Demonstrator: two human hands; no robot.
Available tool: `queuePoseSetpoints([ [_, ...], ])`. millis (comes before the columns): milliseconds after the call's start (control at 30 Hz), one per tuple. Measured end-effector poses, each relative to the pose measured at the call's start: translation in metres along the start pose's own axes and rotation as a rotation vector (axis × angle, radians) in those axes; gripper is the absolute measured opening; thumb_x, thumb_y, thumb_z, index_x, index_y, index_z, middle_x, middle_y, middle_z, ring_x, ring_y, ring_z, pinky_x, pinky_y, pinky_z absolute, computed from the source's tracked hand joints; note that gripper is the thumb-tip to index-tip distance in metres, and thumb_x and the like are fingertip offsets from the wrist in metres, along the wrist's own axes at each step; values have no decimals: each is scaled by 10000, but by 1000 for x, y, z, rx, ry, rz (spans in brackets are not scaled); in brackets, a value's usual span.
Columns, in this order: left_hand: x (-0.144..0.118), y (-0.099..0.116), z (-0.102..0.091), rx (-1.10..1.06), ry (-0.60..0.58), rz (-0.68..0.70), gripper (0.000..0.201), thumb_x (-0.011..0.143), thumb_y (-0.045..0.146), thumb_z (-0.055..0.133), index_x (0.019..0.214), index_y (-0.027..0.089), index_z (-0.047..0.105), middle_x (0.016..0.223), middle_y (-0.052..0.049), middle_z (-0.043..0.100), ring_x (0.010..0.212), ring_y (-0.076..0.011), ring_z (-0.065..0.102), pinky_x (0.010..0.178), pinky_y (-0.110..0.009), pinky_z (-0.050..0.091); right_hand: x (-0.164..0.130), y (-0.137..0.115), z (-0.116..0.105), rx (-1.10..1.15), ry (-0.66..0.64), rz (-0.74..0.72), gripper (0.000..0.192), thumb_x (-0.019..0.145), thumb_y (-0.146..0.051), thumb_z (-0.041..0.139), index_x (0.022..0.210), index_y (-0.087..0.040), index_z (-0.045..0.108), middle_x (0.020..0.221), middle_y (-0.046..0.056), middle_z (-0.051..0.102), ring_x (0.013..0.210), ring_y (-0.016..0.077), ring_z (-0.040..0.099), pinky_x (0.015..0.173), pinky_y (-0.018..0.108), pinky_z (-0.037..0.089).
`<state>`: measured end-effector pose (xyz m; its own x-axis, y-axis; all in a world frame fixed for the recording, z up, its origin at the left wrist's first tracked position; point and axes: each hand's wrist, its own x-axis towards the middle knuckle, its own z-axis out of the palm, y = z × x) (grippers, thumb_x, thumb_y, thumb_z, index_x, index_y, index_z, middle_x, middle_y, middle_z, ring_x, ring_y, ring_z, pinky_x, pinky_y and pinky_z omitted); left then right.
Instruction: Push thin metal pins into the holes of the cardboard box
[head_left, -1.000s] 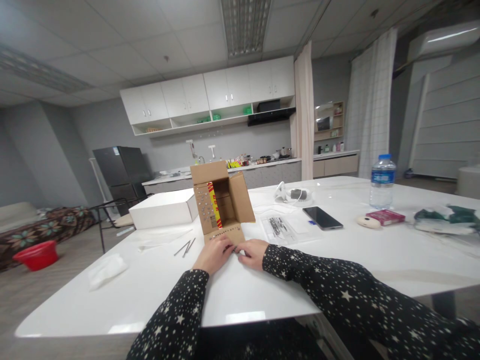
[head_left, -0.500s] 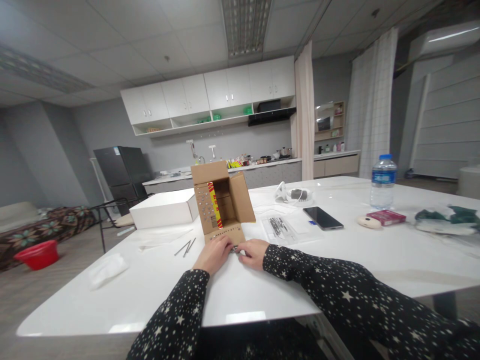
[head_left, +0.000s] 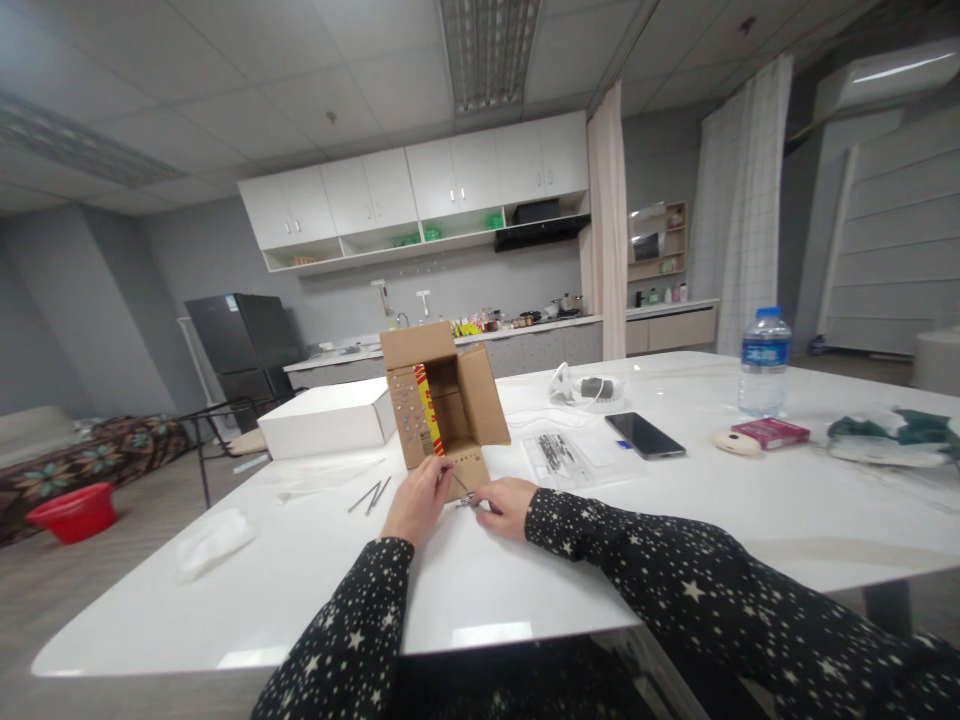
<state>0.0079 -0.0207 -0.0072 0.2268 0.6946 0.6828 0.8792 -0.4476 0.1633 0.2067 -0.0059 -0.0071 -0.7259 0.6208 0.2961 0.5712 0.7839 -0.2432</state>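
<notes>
With the left hand (head_left: 415,503), pinching seemingly a thin metal rod (head_left: 460,482), tilted, just in front of the open cardboard box (head_left: 484,395); with the right hand (head_left: 508,507), touching small metal pieces (head_left: 465,501), likewise just in front of the box, hard to tell if gripping or only steadying. Apparently working the rod against those pieces. Calls next, probably, for careful aim and firm bracing; left of the box, leaving loose metal bars (head_left: 364,498) untouched

And here's the left hand (head_left: 418,497) with a thin rod (head_left: 460,483) at its fingertips, slanting down toward small metal pieces (head_left: 466,500) (too tiny to make out) by the right hand (head_left: 508,507)! Behind them, an open cardboard box (head_left: 448,400); to the right, a phone (head_left: 646,436) on the white table (head_left: 525,585).
</notes>
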Motion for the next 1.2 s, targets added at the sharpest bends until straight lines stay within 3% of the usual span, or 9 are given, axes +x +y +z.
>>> queuePoseSetpoints([
  [200, 0, 4, -7, 18, 86, -18, 184, 893, 301, 394, 951, 201, 537, 882, -27, 586, 668, -111, 554, 670, -261, 465, -2, -2, -3, 1, -12, 9, 313, 785, -288, 491, 1041, -212, 655, 746, 25, 663, 718, 164, 588, 626, 246, 372],
  [733, -1, -1, 0, -21, -88, -4, 169, 877, 260, 414, 926, 202, 565, 873, -24, 581, 678, -101, 541, 693, -252, 462, -1, 0, -2, -1, -7, -10, 308, 775, -284, 492, 1026, -209, 655, 738, 29, 661, 715, 170, 581, 624, 253, 372],
  [1200, 0, -1, -2, -123, 4, 7, 154, 856, 227, 441, 936, 194, 568, 875, -33, 570, 733, -108, 565, 720, -263, 488, -3, -2, -4, 1, -3, -6, 310, 779, -277, 486, 1029, -210, 656, 761, 31, 671, 740, 175, 595, 642, 255, 381],
])
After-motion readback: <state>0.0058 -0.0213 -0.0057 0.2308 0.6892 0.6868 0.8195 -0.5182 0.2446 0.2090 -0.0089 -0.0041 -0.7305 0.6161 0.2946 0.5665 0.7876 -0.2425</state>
